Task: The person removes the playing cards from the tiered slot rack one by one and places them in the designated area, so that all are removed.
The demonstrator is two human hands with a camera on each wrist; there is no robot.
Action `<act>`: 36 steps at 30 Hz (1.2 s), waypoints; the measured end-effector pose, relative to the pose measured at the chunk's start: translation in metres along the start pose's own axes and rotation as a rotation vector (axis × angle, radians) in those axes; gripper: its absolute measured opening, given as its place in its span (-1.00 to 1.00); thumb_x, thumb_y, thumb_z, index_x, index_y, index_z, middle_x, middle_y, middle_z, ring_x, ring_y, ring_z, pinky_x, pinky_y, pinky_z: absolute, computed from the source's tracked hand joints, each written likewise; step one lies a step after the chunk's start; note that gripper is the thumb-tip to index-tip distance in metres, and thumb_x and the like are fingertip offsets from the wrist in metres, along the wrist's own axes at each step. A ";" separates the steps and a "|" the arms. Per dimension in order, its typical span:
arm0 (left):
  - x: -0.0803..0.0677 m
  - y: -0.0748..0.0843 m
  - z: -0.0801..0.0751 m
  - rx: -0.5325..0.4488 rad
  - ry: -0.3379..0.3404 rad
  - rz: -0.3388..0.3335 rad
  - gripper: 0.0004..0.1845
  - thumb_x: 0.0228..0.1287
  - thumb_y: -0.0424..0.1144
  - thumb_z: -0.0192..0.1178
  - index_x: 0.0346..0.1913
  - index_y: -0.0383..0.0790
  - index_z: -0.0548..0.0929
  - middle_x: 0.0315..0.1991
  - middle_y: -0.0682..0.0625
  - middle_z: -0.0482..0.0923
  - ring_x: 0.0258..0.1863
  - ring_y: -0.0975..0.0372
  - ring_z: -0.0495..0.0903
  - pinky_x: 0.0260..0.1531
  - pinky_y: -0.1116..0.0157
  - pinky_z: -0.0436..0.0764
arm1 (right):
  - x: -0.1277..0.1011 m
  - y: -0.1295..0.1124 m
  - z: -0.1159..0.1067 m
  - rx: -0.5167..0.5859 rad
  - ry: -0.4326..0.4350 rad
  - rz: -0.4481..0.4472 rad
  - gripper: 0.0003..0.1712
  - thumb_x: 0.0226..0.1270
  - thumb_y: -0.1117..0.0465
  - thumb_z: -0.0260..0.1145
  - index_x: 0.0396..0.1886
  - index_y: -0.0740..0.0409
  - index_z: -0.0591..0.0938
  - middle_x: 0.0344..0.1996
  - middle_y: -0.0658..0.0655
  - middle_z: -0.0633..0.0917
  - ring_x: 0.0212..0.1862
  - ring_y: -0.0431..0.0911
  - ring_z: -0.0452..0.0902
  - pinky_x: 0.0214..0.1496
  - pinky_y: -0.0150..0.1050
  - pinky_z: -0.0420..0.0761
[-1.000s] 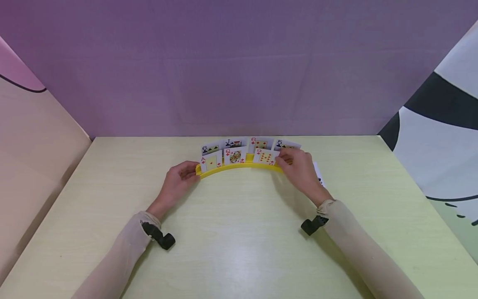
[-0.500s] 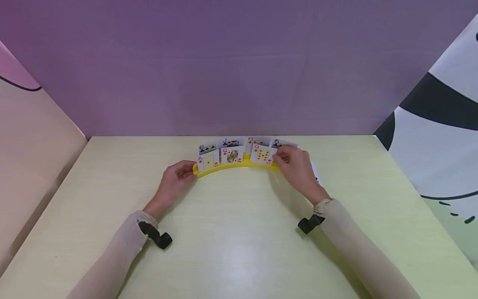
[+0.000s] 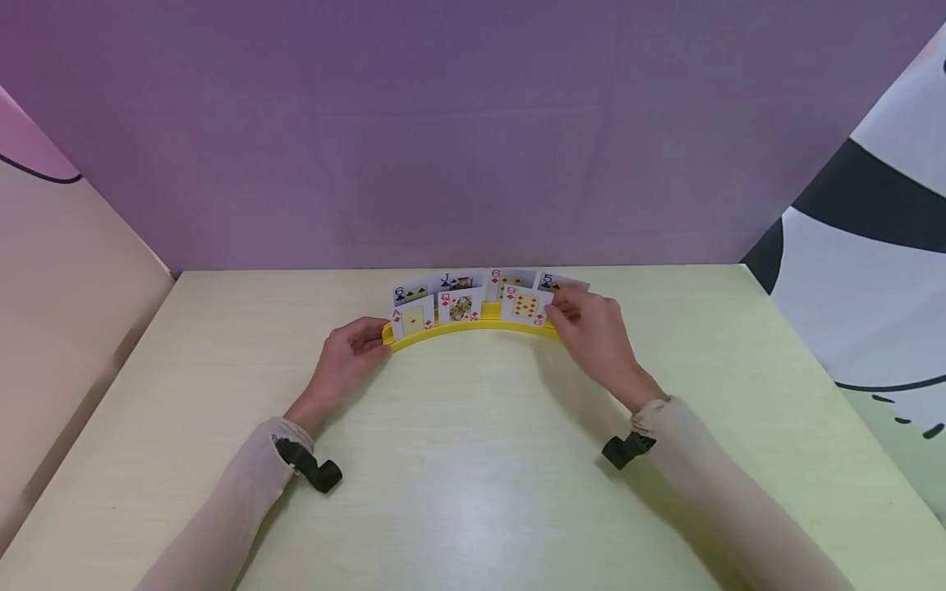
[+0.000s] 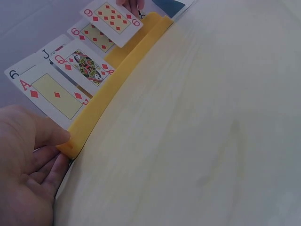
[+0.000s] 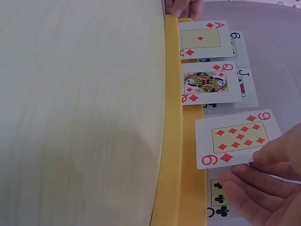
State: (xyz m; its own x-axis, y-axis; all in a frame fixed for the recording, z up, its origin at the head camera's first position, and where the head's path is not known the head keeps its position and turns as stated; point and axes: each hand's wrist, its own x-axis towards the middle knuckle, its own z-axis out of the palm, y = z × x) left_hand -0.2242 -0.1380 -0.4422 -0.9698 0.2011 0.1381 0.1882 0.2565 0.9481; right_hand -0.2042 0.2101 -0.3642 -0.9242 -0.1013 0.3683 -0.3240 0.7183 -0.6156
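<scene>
A curved yellow playing card holder (image 3: 473, 327) stands near the back of the table. My left hand (image 3: 356, 349) grips its left end, thumb on the front side in the left wrist view. My right hand (image 3: 594, 341) pinches the nine of diamonds (image 5: 239, 138) by its right edge, between thumb and fingers. That card hangs over the holder, its lower edge higher than those of its neighbours. In the front row stand the ace of diamonds (image 5: 201, 39) and the queen of diamonds (image 5: 207, 82). Behind my right fingers, a club card (image 5: 218, 192) is partly covered.
The back row holds a six (image 3: 411, 290), a jack (image 3: 461, 280), the six of diamonds (image 3: 512, 279) and a five (image 3: 563, 281). A purple backdrop (image 3: 473, 139) rises behind the table (image 3: 443, 460). Each sleeve carries a black wrist camera (image 3: 319, 474).
The nine of diamonds in my right hand has shifted slightly right over the holder. A white card visible right of that hand earlier is now out of sight. My left hand keeps its grip.
</scene>
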 end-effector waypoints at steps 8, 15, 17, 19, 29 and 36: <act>0.000 -0.001 0.000 -0.017 0.000 -0.012 -0.63 0.30 -0.53 0.24 0.17 -0.42 0.58 0.12 -0.29 0.60 0.07 -0.02 0.62 0.01 0.40 0.65 | -0.008 -0.002 -0.006 0.021 -0.004 -0.024 -0.86 0.40 0.32 0.28 -0.20 0.33 0.70 -0.23 0.25 0.77 -0.23 0.04 0.73 -0.22 -0.04 0.76; 0.000 -0.002 0.001 -0.020 -0.003 -0.033 -0.62 0.31 -0.51 0.24 0.18 -0.40 0.57 0.13 -0.28 0.59 0.09 -0.02 0.61 0.06 0.32 0.65 | -0.019 -0.004 -0.012 0.010 0.014 -0.050 -0.88 0.40 0.31 0.27 -0.23 0.30 0.68 -0.23 0.23 0.77 -0.23 0.02 0.74 -0.22 -0.06 0.76; 0.000 -0.003 0.001 -0.017 -0.005 -0.034 -0.62 0.31 -0.51 0.25 0.19 -0.40 0.57 0.14 -0.28 0.59 0.10 -0.02 0.60 0.08 0.30 0.64 | -0.022 -0.003 -0.015 0.015 0.029 -0.059 -0.89 0.40 0.32 0.27 -0.23 0.31 0.67 -0.24 0.24 0.77 -0.23 0.03 0.74 -0.22 -0.05 0.76; 0.000 -0.003 0.001 -0.010 -0.006 -0.036 -0.61 0.31 -0.51 0.25 0.19 -0.40 0.57 0.15 -0.28 0.58 0.11 -0.02 0.60 0.09 0.29 0.64 | -0.025 -0.002 -0.017 0.023 0.045 -0.070 -0.89 0.40 0.34 0.27 -0.22 0.33 0.66 -0.24 0.26 0.77 -0.23 0.05 0.75 -0.20 -0.03 0.76; -0.002 0.001 0.000 -0.011 0.004 -0.030 -0.62 0.29 -0.53 0.25 0.17 -0.42 0.58 0.13 -0.27 0.60 0.08 -0.01 0.61 0.03 0.36 0.65 | -0.035 0.002 -0.031 0.020 0.091 -0.097 -0.91 0.40 0.34 0.27 -0.22 0.31 0.65 -0.31 0.23 0.77 -0.29 0.06 0.74 -0.23 -0.52 0.63; -0.001 0.000 0.000 -0.004 0.006 -0.029 -0.63 0.29 -0.53 0.25 0.16 -0.41 0.58 0.13 -0.27 0.59 0.07 -0.01 0.61 0.04 0.34 0.66 | -0.038 0.007 -0.042 -0.002 0.133 -0.120 -0.94 0.38 0.36 0.28 -0.23 0.31 0.64 -0.40 0.19 0.77 -0.37 0.03 0.72 -0.26 -0.68 0.50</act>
State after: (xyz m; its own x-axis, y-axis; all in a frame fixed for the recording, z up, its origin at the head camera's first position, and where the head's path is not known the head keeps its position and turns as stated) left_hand -0.2232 -0.1386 -0.4422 -0.9758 0.1880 0.1118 0.1589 0.2580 0.9530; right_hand -0.1630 0.2482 -0.3533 -0.8440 -0.0943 0.5280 -0.4296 0.7082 -0.5603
